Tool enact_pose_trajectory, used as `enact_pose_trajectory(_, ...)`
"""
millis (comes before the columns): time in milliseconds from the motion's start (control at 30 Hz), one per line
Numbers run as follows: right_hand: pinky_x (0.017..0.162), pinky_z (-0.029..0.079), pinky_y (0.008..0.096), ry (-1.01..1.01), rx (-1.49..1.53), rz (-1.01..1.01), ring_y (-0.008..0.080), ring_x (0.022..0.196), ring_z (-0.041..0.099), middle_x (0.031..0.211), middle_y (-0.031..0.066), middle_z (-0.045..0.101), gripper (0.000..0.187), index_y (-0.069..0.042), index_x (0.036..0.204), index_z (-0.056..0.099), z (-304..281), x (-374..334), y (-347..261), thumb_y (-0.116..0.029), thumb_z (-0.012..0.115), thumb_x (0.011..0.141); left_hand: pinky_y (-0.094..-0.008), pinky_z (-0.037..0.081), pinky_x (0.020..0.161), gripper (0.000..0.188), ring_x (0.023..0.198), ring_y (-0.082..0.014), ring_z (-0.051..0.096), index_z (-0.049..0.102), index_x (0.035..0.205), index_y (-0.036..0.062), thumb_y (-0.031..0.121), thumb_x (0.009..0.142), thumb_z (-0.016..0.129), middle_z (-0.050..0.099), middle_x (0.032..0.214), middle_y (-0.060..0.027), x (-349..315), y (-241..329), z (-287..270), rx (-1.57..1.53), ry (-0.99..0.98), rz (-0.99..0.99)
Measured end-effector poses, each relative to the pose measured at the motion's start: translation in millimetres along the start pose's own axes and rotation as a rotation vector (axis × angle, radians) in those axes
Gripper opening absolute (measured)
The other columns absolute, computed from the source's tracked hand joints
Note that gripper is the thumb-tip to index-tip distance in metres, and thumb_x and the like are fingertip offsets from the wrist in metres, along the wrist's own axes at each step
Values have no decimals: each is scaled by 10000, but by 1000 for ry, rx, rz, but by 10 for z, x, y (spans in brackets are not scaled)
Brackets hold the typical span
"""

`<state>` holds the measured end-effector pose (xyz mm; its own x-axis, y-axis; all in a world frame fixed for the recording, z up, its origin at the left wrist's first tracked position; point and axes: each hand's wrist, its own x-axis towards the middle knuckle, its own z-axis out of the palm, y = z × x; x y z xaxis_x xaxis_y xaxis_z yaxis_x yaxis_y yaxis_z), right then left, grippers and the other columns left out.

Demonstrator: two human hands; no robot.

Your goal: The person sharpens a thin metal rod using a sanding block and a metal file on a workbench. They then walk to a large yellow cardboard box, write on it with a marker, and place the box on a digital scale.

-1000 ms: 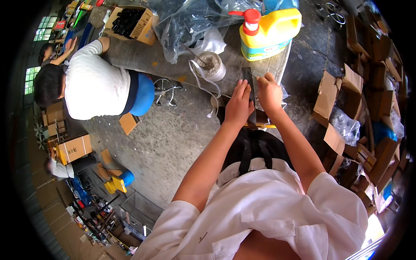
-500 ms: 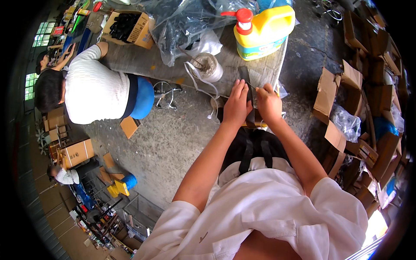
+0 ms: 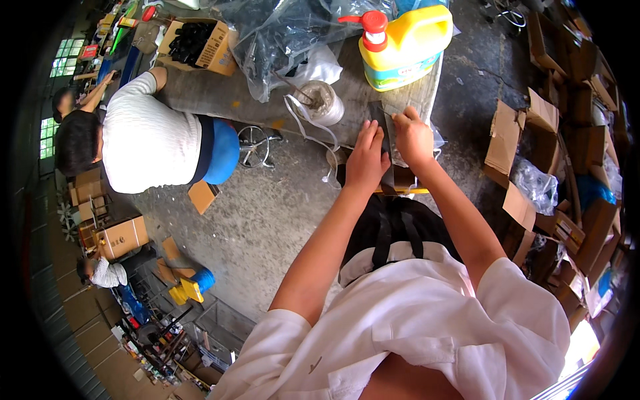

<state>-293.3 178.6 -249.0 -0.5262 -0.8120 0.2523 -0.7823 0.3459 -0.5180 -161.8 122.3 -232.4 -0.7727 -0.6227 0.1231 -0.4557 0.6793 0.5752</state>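
My left hand (image 3: 367, 159) lies along a dark flat strip (image 3: 377, 115) at the near edge of the worktable (image 3: 248, 100). Its fingers are together and its thumb is on the strip's right side, holding it in place. My right hand (image 3: 413, 141) is closed just to the right, pinching a thin dark tool whose tip points toward the strip. Most of that tool is hidden in my fist. Beyond my left hand stands a whitish round tub (image 3: 324, 105) with a stick in it and a white strap beside it. A yellow jug (image 3: 405, 50) with a red pump top stands past my right hand.
A clear plastic sheet (image 3: 267, 40) and a carton of black parts (image 3: 200, 45) lie on the table. At left a person in a white top (image 3: 150, 137) sits on a blue stool (image 3: 220, 150). Open cardboard boxes (image 3: 505, 140) pile up along the right.
My right hand has moved slightly away from me along the strip, with the thin tool still in it. The left hand stays nearly in place.
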Motion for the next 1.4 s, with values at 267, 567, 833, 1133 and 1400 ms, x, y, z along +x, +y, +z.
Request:
enact_pose_trajectory(267,532,502,395,-8,13,-35,309,612,609,834,88,532,164,-76,876,614,-70,-207,-43,-19,559,733,-383,417,990,507,1287,-306,389,516,1195,-15,38,706,641,449,1337,-158,-20,-38,19,-1,27,15)
enact_pose_trajectory(567,530,477,365,19,134,20,273,588,601,783,96,550,73,-52,831,646,-222,-491,-12,-38,616,766,-383,399,1007,513,1292,-315,380,506,1212,-23,48,720,636,430,1357,-162,-10,-50,37,8,-1,16)
enact_pose_trajectory(833,424,320,205,-223,1555,487,60,468,434,801,39,572,89,9,930,652,-1720,-246,-597,-33,621,857,-368,378,1034,523,1304,-309,364,483,1215,-21,56,722,641,425,1354,-161,-39,-74,83,37,6,50)
enact_pose_trajectory(1133,333,296,187,-144,1856,212,73,362,407,778,106,537,168,63,964,632,-2533,-403,-989,-77,598,878,-374,356,1045,524,1320,-311,336,467,1242,-19,83,749,613,390,1390,-158,-65,-119,138,118,33,111)
enact_pose_trajectory(1400,321,310,195,-88,1853,125,75,356,421,817,146,562,146,49,949,633,-2775,-540,-985,-74,597,878,-406,312,1069,560,1328,-321,319,459,1270,-27,101,745,604,382,1401,-153,-59,-112,137,51,-29,56)
